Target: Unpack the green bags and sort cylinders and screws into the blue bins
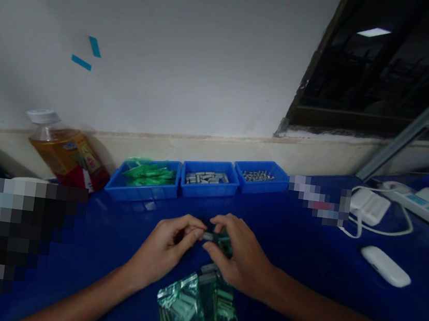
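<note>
My left hand (166, 251) and my right hand (239, 260) meet over the blue table (298, 243), fingers pinched. Between the fingertips sits a small grey metal part (208, 236), pinched by my left hand. My right hand grips a small green plastic bag (225, 241) at the part's end. Just below my hands lie filled green bags (196, 307) on the table. At the back stand three blue trays: one with empty green bags (145, 177), one with grey metal parts (209, 179), one with small screws (260, 177).
A bottle of amber drink (65, 150) stands at the back left by the wall. On the right lie a white power strip (424, 204), a white adapter with cable (369, 206) and a white oval device (385, 266). Blurred patches cover the left side.
</note>
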`<action>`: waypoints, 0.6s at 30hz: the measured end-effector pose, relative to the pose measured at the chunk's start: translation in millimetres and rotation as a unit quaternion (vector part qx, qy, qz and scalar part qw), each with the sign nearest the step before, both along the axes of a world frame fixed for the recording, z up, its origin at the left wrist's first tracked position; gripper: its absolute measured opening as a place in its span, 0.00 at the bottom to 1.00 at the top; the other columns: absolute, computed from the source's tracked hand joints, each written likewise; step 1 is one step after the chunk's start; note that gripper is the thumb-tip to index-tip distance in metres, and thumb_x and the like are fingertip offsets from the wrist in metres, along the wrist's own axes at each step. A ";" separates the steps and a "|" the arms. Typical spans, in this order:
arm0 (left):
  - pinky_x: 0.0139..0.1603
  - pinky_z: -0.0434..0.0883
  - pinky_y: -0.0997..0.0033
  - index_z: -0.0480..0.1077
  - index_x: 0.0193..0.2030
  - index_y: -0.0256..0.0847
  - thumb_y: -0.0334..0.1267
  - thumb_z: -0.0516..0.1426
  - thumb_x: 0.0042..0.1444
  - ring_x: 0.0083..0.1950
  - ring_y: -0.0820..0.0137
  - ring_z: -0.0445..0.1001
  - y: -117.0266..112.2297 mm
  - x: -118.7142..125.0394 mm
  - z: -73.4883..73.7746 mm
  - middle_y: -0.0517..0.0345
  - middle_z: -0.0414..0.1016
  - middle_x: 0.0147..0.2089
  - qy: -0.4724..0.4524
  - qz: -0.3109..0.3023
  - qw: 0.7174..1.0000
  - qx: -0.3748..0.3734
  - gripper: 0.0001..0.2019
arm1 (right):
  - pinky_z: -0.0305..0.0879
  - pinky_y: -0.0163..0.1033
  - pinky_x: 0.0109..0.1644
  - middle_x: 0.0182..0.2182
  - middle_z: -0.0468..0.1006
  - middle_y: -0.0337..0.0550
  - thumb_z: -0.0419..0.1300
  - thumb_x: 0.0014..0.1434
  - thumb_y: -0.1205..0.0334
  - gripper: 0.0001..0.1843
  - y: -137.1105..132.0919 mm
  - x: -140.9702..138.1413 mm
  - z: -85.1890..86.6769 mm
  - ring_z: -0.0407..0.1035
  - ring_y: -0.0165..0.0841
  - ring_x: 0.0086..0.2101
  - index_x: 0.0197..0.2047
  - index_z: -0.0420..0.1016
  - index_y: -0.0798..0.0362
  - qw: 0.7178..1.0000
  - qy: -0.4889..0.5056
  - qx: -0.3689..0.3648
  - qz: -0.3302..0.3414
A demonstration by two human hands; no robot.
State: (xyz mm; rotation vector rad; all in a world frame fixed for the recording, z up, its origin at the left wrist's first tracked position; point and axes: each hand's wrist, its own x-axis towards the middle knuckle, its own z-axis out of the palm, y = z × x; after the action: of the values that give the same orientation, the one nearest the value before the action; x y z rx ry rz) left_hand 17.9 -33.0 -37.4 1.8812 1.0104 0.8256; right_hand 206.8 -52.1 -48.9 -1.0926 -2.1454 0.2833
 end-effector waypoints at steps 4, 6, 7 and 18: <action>0.32 0.64 0.75 0.70 0.39 0.38 0.44 0.51 0.61 0.31 0.73 0.68 0.8 -1.2 -2.3 0.59 0.72 0.31 -0.008 -0.018 1.000 -0.023 0.12 | 0.56 0.40 0.41 0.34 0.72 0.42 0.52 0.62 0.64 0.02 0.2 -0.7 -1.3 0.65 0.34 0.36 0.39 0.65 0.52 1.000 -0.015 0.011 0.011; 0.31 0.64 0.75 0.67 0.44 0.39 0.44 0.52 0.60 0.30 0.73 0.68 0.2 -1.6 -5.7 0.60 0.72 0.31 -0.016 -0.023 0.999 -0.033 0.11 | 0.56 0.40 0.40 0.32 0.72 0.42 0.51 0.63 0.65 0.04 1.4 -0.7 -1.0 0.64 0.33 0.34 0.36 0.65 0.52 1.000 -0.018 0.005 0.002; 0.30 0.64 0.75 0.66 0.46 0.39 0.43 0.53 0.59 0.30 0.73 0.67 -0.2 -1.6 -7.2 0.61 0.71 0.30 -0.014 -0.025 0.999 -0.031 0.12 | 0.56 0.40 0.39 0.32 0.72 0.42 0.50 0.64 0.65 0.05 2.1 -0.5 -0.6 0.64 0.33 0.34 0.36 0.65 0.53 1.000 -0.019 0.004 -0.001; 0.34 0.64 0.73 0.70 0.40 0.38 0.46 0.50 0.61 0.32 0.71 0.68 -1.4 -1.0 -0.7 0.59 0.71 0.32 0.033 -0.006 0.999 -0.008 0.14 | 0.55 0.40 0.38 0.31 0.71 0.41 0.55 0.60 0.64 0.05 -0.9 -1.5 -2.8 0.64 0.33 0.34 0.41 0.66 0.54 1.000 -0.014 0.017 -0.001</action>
State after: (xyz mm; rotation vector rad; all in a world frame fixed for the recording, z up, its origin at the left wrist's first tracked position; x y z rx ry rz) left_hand 16.9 -34.4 -38.1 1.9108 1.0431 0.7505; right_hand 205.3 -53.0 -51.6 -1.0864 -2.1647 0.2317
